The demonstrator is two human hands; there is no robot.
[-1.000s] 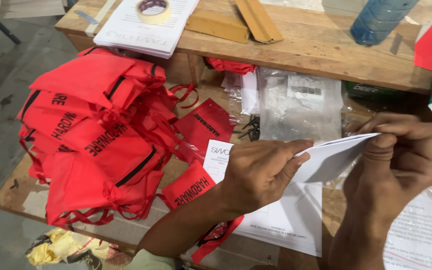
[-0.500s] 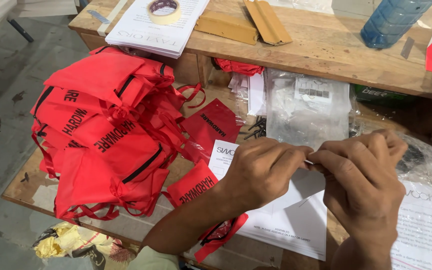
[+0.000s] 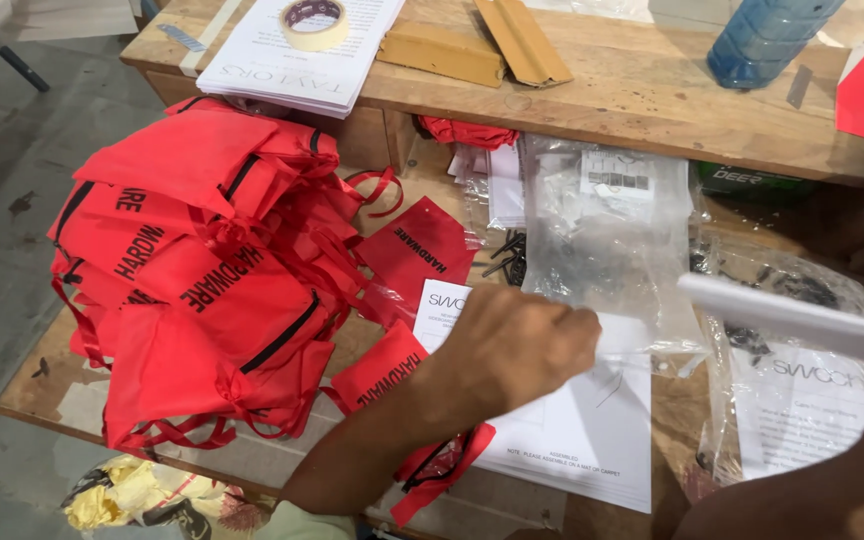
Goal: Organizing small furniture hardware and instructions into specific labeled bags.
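My left hand reaches across white instruction sheets, its fingers curled onto the lower edge of a clear plastic bag that holds small dark hardware. A folded white paper, blurred, hangs in the air at the right above another clear bag with a printed sheet. Only the wrist and back of my right hand show at the bottom right corner, under the paper it carries. Its fingers are hidden.
A heap of red fabric bags with black lettering fills the left of the low wooden board. On the upper wooden bench lie a tape roll on papers, wooden blocks and a blue water bottle.
My hands have come apart. The right hand swung the folded paper off to the right and down, while the left hand dropped onto the clear plastic bag.
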